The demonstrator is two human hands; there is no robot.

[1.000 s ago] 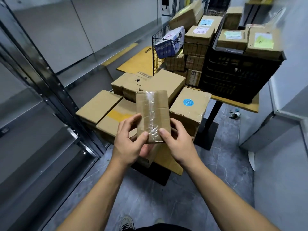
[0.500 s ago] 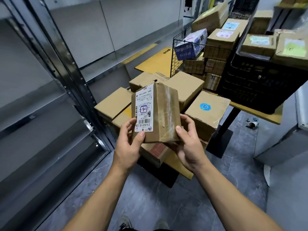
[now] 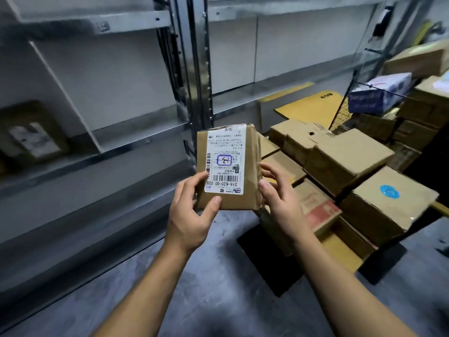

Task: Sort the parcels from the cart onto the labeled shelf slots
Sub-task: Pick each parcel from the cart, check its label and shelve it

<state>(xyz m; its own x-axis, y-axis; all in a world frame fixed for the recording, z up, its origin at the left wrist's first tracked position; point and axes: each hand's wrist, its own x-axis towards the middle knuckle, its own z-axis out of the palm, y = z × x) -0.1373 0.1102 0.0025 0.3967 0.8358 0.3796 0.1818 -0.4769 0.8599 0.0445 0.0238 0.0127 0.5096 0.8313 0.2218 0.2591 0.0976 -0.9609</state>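
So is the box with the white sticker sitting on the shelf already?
No, the left hand and right hand hold the box up, off the shelf.

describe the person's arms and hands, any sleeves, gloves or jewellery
The left hand and right hand wear no gloves, and no ring, watch or band shows. The left forearm and right forearm are uncovered to the frame edge, with no sleeve in view.

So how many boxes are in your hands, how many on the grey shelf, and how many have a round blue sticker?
Held: 1, the brown cardboard parcel with white label, in the left hand and right hand.
On the grey metal shelf: 1, a blurry brown parcel.
Blue sticker: 1, the brown cardboard box with round blue sticker.
Total: 3.
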